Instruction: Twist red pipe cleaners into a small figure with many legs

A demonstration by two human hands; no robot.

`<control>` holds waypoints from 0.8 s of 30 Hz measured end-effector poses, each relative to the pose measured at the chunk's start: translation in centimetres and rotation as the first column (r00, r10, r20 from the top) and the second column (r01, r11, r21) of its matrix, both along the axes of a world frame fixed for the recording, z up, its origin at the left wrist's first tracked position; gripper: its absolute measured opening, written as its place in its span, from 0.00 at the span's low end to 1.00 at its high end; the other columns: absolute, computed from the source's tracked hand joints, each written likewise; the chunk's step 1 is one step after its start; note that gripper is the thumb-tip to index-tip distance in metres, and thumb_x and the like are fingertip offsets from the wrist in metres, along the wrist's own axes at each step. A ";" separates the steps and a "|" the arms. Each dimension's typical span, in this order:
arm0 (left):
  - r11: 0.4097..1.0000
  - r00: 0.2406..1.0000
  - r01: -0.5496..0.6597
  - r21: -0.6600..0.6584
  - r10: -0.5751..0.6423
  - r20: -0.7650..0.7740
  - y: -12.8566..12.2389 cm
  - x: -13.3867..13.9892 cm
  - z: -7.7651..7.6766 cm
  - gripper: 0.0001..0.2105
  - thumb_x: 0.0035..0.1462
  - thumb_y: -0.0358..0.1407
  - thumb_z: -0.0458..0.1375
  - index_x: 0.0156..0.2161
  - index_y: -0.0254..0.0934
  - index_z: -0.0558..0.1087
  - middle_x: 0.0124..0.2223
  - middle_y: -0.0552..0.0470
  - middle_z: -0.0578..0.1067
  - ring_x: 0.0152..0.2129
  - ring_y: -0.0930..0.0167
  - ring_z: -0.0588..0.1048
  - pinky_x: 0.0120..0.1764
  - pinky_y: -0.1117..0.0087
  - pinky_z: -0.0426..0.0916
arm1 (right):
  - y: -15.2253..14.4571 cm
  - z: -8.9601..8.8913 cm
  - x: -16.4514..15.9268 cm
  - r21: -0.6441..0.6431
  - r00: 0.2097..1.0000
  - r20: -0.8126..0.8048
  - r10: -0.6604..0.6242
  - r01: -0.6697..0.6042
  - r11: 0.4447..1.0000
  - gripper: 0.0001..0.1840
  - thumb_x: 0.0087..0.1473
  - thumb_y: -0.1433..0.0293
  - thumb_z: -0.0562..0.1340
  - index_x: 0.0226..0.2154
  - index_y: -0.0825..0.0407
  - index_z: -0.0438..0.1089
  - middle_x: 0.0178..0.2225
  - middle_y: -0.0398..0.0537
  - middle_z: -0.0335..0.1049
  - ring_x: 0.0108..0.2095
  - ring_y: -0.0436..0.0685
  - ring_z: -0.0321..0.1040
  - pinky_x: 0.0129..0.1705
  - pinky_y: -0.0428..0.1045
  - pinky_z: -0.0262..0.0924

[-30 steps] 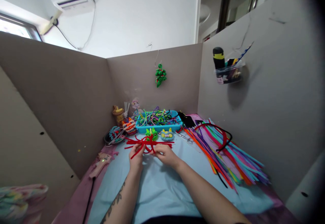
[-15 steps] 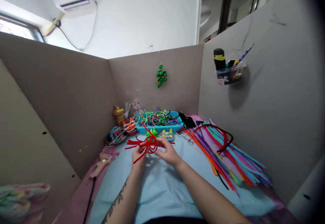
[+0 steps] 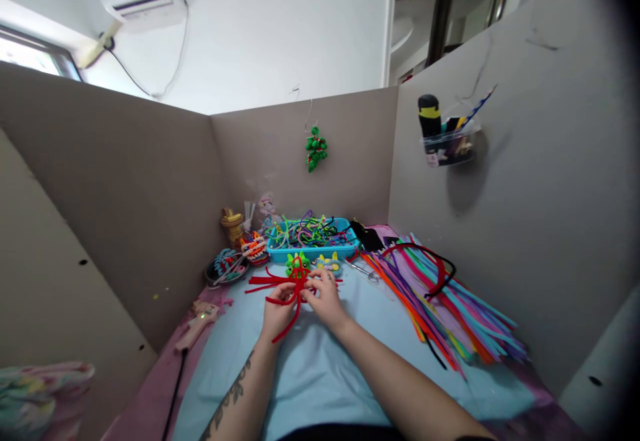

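Note:
Between my hands is a cluster of bent red pipe cleaners (image 3: 299,287), with loose ends sticking out upward and down toward me. My left hand (image 3: 278,307) pinches its left side, fingers closed on the stems. On the other side my right hand (image 3: 325,297) grips it with thumb and fingers. More straight red pipe cleaners (image 3: 260,281) lie on the table just behind my left hand. Right behind the cluster sits a green fuzzy figure with eyes (image 3: 297,265), partly covered by the red stems. A yellow and blue fuzzy piece (image 3: 328,262) is beside it.
A blue tray (image 3: 313,254) of tangled pipe cleaners stands at the back. Scissors (image 3: 367,271) and a large fan of coloured pipe cleaners (image 3: 440,307) lie right. A dark bowl (image 3: 213,277) and a pink corded glue gun (image 3: 197,329) are left. Grey panels (image 3: 305,111) surround the table.
The red cluster has turned in my hands: the long end that pointed up left is now lower, and another hangs further down. My right hand has shifted slightly left.

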State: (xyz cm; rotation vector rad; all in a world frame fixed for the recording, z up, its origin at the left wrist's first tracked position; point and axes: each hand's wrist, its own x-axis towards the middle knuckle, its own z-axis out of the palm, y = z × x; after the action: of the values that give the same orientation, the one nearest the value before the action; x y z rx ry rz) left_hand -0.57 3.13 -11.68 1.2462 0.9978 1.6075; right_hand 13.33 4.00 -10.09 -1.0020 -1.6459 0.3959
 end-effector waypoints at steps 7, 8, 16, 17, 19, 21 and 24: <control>0.999 0.992 -0.044 0.021 0.046 -0.117 -0.8 0.2 0.3 0.10 0.42 0.35 0.62 0.33 0.35 0.73 0.31 0.49 0.77 0.27 0.70 0.74 0.34 0.70 0.67 | 0.4 -0.7 -0.2 -0.099 0.999 -0.018 -0.028 0.026 0.995 0.04 0.42 0.72 0.62 0.19 0.51 0.70 0.45 0.49 0.61 0.49 0.61 0.53 0.51 0.55 0.48; 0.998 0.988 -0.052 0.022 0.055 -0.145 -0.9 0.2 0.3 0.10 0.42 0.35 0.62 0.33 0.35 0.73 0.31 0.49 0.77 0.28 0.69 0.74 0.34 0.70 0.67 | 0.4 -0.7 -0.2 -0.103 1.000 -0.009 -0.023 0.022 0.994 0.04 0.42 0.72 0.62 0.19 0.51 0.69 0.46 0.49 0.60 0.50 0.61 0.53 0.52 0.55 0.47; 0.997 0.970 -0.054 0.052 0.065 -0.234 -0.2 -0.1 -0.5 0.11 0.42 0.35 0.62 0.34 0.34 0.75 0.33 0.47 0.78 0.30 0.67 0.75 0.35 0.69 0.68 | 0.5 -0.7 -0.1 -0.115 0.999 0.003 -0.046 0.046 0.992 0.05 0.41 0.71 0.62 0.17 0.51 0.69 0.47 0.49 0.61 0.51 0.61 0.52 0.53 0.55 0.46; 0.997 0.974 -0.060 0.046 0.068 -0.218 0.0 -0.1 -0.5 0.11 0.42 0.36 0.62 0.34 0.34 0.74 0.33 0.47 0.78 0.30 0.67 0.75 0.35 0.69 0.68 | 0.6 -0.7 0.0 -0.110 0.999 0.001 -0.052 0.051 0.993 0.05 0.42 0.70 0.63 0.18 0.51 0.70 0.47 0.49 0.61 0.51 0.62 0.53 0.54 0.56 0.46; 0.997 0.976 -0.067 0.025 0.071 -0.205 0.2 -0.1 -0.5 0.12 0.41 0.37 0.62 0.34 0.34 0.74 0.32 0.48 0.78 0.29 0.68 0.75 0.34 0.69 0.68 | 0.7 -0.5 0.2 -0.095 0.998 -0.009 -0.067 0.066 0.993 0.03 0.41 0.68 0.63 0.21 0.50 0.71 0.46 0.50 0.61 0.51 0.62 0.53 0.54 0.56 0.46; 0.998 0.977 -0.059 0.018 0.061 -0.205 0.3 -0.1 -0.4 0.13 0.40 0.37 0.63 0.34 0.34 0.73 0.32 0.48 0.78 0.29 0.67 0.75 0.34 0.69 0.68 | 0.8 -0.4 0.4 -0.081 0.997 -0.017 -0.072 0.071 0.994 0.05 0.42 0.67 0.63 0.26 0.50 0.72 0.46 0.52 0.61 0.52 0.62 0.54 0.54 0.56 0.47; 1.000 0.978 -0.025 0.012 0.027 -0.207 0.3 0.1 -0.2 0.13 0.40 0.38 0.63 0.34 0.34 0.73 0.32 0.47 0.78 0.29 0.68 0.75 0.34 0.69 0.68 | 1.1 -0.2 0.8 -0.081 0.999 0.014 -0.050 0.051 0.995 0.07 0.43 0.68 0.62 0.28 0.49 0.74 0.50 0.52 0.59 0.54 0.62 0.51 0.56 0.56 0.44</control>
State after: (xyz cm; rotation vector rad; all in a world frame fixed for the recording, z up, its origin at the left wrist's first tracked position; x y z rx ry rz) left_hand -0.51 3.39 -11.91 1.4343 1.1401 1.5264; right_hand 14.10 5.13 -10.29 -1.1063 -1.6231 0.4259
